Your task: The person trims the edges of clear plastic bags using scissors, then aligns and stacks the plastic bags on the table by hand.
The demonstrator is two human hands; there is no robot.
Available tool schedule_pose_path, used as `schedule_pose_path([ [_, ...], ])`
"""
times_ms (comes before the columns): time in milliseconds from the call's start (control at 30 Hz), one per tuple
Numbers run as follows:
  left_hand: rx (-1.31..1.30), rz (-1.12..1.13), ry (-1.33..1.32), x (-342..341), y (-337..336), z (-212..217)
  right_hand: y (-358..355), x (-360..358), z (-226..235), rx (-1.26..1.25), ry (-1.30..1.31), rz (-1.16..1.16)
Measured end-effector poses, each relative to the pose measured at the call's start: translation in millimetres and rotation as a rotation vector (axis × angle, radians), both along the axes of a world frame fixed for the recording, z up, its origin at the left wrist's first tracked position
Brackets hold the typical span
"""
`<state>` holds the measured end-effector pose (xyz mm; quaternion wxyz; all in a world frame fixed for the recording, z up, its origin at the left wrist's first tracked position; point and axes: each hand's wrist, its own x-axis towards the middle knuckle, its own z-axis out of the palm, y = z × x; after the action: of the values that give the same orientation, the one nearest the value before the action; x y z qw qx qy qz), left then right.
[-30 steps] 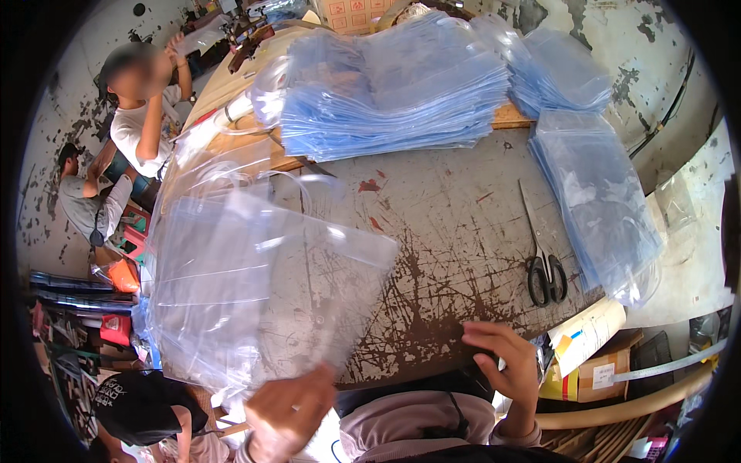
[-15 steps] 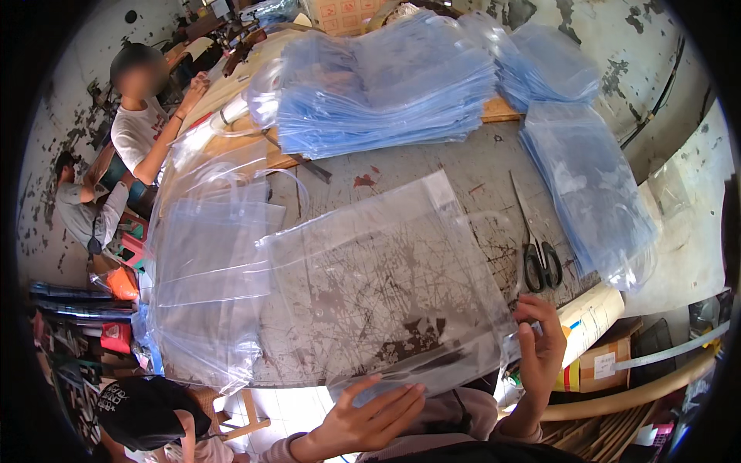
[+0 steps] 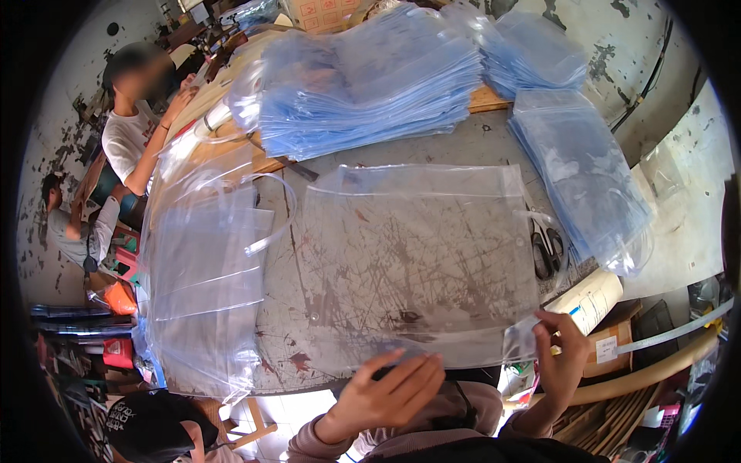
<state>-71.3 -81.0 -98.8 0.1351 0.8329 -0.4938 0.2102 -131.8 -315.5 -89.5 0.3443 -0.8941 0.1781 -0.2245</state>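
Observation:
A clear plastic bag [image 3: 417,247] lies flat on the scratched table in front of me, its far edge nearly straight across. My right hand [image 3: 561,351] pinches it at the near right corner, thumb against fingertips. At its near edge, my left hand [image 3: 392,392] rests with fingers stretched out, not gripping. Black-handled scissors [image 3: 549,251] lie just beyond the bag's right side; their blades are hard to make out. A loop of clear tubing [image 3: 290,204] curves beside several flat clear plastic pieces [image 3: 204,262] on the left.
A tall stack of bluish plastic sheets [image 3: 370,100] stands at the back, with another stack [image 3: 579,162] at the right. A rolled sheet [image 3: 590,297] and a cardboard box [image 3: 614,347] sit at the right edge. A person [image 3: 135,123] works at the far left; another wears a black cap [image 3: 158,424] at the lower left.
The bag has turned clockwise and shifted right, so its far edge lies level and it reaches the scissors. Both my hands have moved slightly right with it. The tubing loop at left stands out more.

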Motion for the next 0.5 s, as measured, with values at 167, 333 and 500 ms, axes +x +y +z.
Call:
schedule_pose_path([
  [167,-0.124,0.216,0.049,4,28,-1,-7,0,6,0.314,0.278,0.628],
  [333,-0.314,0.643,0.222,-6,32,-17,4,22,4,0.221,0.287,0.855],
  [500,-0.221,0.959,0.354,-2,35,-14,61,37,18,-0.16,0.209,0.555],
])
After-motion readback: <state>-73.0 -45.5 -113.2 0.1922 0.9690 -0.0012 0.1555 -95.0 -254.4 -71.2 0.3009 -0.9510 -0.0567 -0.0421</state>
